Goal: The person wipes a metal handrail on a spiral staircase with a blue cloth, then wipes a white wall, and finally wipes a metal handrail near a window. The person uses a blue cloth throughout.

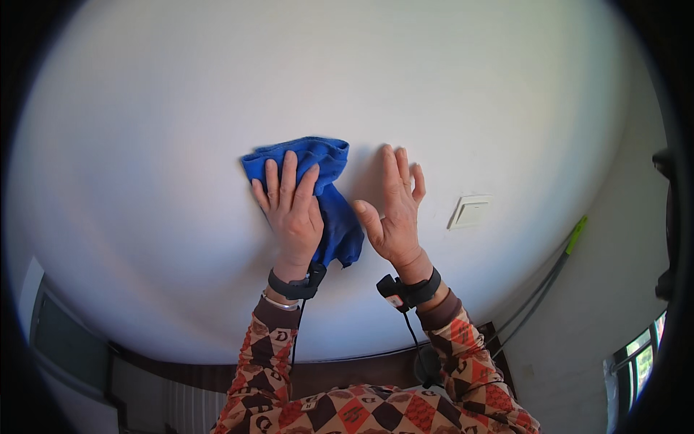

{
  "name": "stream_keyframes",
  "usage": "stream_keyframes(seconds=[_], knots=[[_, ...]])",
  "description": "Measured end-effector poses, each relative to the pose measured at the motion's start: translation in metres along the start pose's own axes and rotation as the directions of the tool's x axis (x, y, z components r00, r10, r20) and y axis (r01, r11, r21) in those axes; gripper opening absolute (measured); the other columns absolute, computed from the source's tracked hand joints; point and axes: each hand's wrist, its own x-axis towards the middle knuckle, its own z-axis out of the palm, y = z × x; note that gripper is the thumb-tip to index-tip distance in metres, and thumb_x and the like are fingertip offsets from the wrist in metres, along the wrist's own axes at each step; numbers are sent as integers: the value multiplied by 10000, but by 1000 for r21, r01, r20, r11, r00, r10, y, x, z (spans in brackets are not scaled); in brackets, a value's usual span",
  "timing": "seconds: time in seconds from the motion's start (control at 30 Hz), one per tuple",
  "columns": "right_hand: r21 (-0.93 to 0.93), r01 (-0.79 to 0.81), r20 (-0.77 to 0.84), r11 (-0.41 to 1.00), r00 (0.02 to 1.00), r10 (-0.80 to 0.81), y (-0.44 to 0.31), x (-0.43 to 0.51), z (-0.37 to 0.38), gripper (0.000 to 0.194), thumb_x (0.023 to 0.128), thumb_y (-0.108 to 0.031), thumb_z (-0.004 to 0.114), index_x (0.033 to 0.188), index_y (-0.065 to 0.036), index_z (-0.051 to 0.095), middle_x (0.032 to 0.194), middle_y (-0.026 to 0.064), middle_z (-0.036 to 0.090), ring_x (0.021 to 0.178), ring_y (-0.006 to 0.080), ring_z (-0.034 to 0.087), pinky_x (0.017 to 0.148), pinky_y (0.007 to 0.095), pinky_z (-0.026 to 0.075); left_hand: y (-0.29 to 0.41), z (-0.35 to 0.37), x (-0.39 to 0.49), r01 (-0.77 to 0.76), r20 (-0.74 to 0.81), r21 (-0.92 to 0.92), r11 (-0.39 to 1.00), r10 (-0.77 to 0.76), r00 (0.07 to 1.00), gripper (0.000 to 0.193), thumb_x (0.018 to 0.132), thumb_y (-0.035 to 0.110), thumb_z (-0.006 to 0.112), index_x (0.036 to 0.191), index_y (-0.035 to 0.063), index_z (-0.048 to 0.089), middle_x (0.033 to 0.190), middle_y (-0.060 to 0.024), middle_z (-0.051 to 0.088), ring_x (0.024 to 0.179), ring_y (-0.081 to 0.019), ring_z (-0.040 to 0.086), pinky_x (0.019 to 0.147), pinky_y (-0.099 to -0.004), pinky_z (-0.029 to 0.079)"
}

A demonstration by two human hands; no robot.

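Note:
Against a white wall (179, 108), my left hand (290, 209) presses a folded blue cloth (325, 154) flat with spread fingers. The cloth's loose part hangs down to the right, past the wrist. My right hand (398, 211) is just right of the cloth and holds nothing. Its thumb points left and its fingers point up, with the fingertips touching or very near the wall. Each wrist wears a black strap with a small device and a cable.
A white light switch (471, 211) is on the wall to the right of my right hand. Long grey poles, one with a green end (576, 234), lean in the right corner. A window (640, 358) is at lower right. Dark skirting (352, 371) runs along the wall's foot.

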Motion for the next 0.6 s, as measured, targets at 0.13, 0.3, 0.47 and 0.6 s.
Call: stream_keyframes(seconds=[0.13, 0.3, 0.47, 0.6], knots=[[-53, -21, -45, 998, 999, 19, -3, 11, -5, 797, 1030, -486, 524, 1579, 49, 306, 1587, 196, 438, 1540, 349, 304, 1245, 516, 47, 4, 3, -12, -35, -9, -50, 998, 35, 999, 423, 954, 45, 499, 1344, 84, 657, 1585, -188, 451, 1530, -431, 286, 1244, -608, 95], [-155, -4, -120, 988, 993, -15, 0, 16, -8, 799, 1033, -498, 519, 1577, 50, 313, 1583, 183, 452, 1538, 339, 314, 1242, 517, 46, 3, 14, -46, -158, -37, -94, 983, 155, 987, 379, 984, 76, 501, 1322, 88, 673, 1580, -182, 458, 1525, -438, 292, 1240, -619, 98], [15, -12, -56, 1000, 998, 12, -1, 1, -7, 810, 1024, -491, 550, 1559, 74, 326, 1551, 240, 466, 1523, 371, 333, 1237, 516, 103, -6, -2, -17, -107, -26, -60, 992, 106, 994, 389, 980, 42, 496, 1331, 83, 658, 1552, -189, 490, 1501, -436, 342, 1235, -615, 141], [186, 80, 18, 979, 996, -85, -9, 1, -4, 790, 1005, -449, 593, 1552, 68, 349, 1545, 241, 472, 1507, 382, 358, 1232, 501, 175, -10, -16, 19, -49, -114, 9, 999, 50, 992, 419, 979, 28, 470, 1369, 62, 617, 1561, -192, 477, 1499, -441, 340, 1240, -586, 160]])
